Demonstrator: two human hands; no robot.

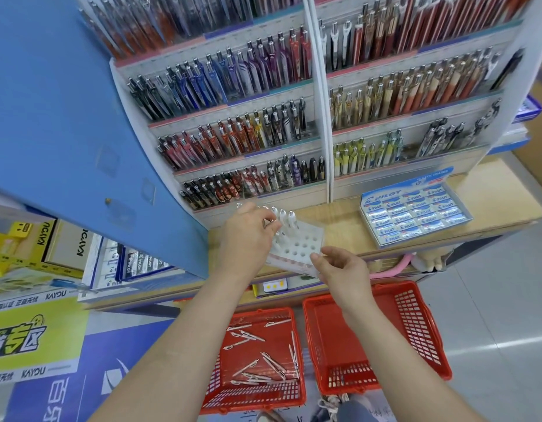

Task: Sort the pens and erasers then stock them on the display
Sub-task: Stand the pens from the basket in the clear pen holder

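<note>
Two hands are working a clear pen holder [297, 249] that is sitting on the wooden desk [339, 226] below the pen display [248, 123]. Left hand [248, 236] is closing around white pens [283, 219] standing in the holder's back row, probably seating them in the holes. Right hand [342, 269] is pinching the holder's front corner, likely steadying it so it is not sliding. Front holes are sitting empty. More white pens [260, 354] are lying loose in the left red basket [254, 400] on the floor; right red basket [415, 330] is looking empty. Eraser box [415, 214], blue-and-white packs in neat rows, is sitting well apart at desk right. Pens are looking slim, white, silver-tipped.
</note>
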